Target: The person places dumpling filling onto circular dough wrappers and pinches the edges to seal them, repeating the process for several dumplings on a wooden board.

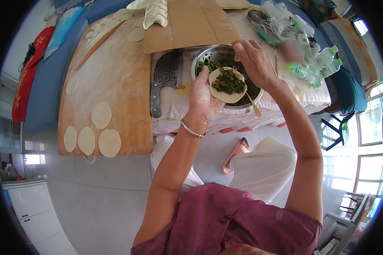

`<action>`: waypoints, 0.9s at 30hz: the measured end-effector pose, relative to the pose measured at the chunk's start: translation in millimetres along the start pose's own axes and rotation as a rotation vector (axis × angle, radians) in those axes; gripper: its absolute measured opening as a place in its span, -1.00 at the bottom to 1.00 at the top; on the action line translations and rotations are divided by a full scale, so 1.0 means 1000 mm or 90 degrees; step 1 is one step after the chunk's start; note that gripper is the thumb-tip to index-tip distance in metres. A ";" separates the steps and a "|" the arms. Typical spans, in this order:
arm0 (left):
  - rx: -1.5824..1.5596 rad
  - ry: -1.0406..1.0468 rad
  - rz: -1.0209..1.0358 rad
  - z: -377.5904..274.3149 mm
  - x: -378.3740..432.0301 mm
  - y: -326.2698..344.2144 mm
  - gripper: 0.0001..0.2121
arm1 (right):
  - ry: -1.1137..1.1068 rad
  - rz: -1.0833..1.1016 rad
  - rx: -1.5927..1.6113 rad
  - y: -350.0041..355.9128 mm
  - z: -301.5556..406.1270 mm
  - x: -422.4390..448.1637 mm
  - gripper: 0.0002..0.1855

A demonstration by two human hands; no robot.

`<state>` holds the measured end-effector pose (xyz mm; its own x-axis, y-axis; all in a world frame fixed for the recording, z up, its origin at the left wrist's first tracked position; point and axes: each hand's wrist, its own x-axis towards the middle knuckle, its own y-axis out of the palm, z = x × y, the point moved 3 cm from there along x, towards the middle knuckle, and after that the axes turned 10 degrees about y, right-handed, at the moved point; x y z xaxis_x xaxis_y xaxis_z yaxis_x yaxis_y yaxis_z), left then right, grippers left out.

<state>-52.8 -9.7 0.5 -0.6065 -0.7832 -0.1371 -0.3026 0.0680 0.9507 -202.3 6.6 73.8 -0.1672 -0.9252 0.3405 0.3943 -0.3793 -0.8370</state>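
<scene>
On the palm and fingers of my left hand (201, 92) rests a round dough wrapper (214, 92) over the steel bowl (196, 59). A mound of chopped green filling (229, 81) lies in the middle of the wrapper. My floured left thumb points up beside its edge. My right hand (253, 62) hovers over the bowl's right rim, fingers loosely bent, with nothing visible in it. More chopped green filling (207, 65) is in the bowl. A gold-coloured spoon (254, 106) leans out over the near rim, its other end hidden behind the wrapper.
Left of the bowl lies a cleaver (167, 71), beside a floured wooden board (121, 92) with several wrappers (101, 115) and a rolling pin (100, 44). Shaped dumplings (155, 14) sit on cardboard (191, 25) behind. Plastic bottles (306, 75) and bags (276, 16) occupy the right.
</scene>
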 end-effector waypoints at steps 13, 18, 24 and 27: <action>-0.056 -0.008 0.035 0.003 0.006 -0.004 -0.54 | 0.031 0.181 0.330 0.011 0.030 -0.011 -0.41; -0.212 -0.037 0.234 0.003 0.015 -0.031 -0.55 | -0.039 0.219 0.324 0.005 0.055 -0.030 -0.42; -0.006 -0.012 0.011 0.001 0.001 -0.001 -0.54 | -0.084 0.034 0.067 0.009 0.044 -0.029 -0.51; -0.026 -0.021 0.034 0.004 -0.001 0.001 -0.50 | -0.033 -0.037 0.046 0.002 0.035 -0.024 -0.48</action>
<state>-56.1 -6.5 0.4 -0.6452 -0.7582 -0.0942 -0.2398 0.0838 0.9672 -165.4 28.0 78.8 -0.1462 -0.8998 0.4111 0.4490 -0.4307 -0.7829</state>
